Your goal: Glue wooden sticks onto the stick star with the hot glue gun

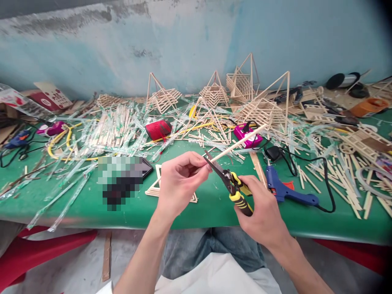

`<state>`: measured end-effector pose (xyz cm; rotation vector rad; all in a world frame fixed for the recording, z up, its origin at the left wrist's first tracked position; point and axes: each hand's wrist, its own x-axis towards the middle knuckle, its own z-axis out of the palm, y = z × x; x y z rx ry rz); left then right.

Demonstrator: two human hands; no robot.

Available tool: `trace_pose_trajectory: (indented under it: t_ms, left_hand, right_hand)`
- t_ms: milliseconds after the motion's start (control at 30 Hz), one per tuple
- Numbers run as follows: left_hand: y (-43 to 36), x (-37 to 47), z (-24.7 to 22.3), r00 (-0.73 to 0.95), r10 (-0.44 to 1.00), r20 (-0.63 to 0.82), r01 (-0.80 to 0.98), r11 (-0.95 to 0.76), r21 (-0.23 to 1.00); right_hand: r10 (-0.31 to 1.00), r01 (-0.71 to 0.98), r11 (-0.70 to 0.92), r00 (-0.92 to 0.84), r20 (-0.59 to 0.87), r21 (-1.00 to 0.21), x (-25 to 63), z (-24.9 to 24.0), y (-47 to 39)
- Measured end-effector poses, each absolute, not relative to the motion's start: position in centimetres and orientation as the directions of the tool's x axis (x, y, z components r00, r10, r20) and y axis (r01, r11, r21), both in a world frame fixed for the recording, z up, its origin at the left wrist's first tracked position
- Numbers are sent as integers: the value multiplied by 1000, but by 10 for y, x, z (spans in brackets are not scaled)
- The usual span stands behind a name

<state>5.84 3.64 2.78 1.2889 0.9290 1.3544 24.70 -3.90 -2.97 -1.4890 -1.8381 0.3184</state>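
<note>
My left hand (183,175) pinches the near end of a thin wooden stick (239,143), which slants up to the right. My right hand (260,204) is wrapped round the yellow and black handles of a pair of cutters (228,177). The blades are parted around the stick, close to my left fingertips. Below and behind my left hand, a triangular frame of sticks (151,191) lies on the green table (214,212), partly hidden by the hand.
A blue glue gun (288,194) with a black cable lies right of my right hand. A dark phone (143,168) is on the left. Farther back are a red thread spool (158,130), a magenta device (248,135), bagged sticks (113,126) and several stick structures (163,98).
</note>
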Motion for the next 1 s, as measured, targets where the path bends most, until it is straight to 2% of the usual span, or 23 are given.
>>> trace_pose_trajectory:
  t_ms: [433, 1000]
  left_hand:
    - [39, 53, 34, 169, 974, 154, -136, -131, 982]
    - [35, 51, 34, 172, 974, 150, -111, -132, 985]
  right_hand:
    - [916, 745, 288, -30, 400, -602, 251, -31, -41]
    - [915, 746, 294, -41, 400, -598, 249, -29, -41]
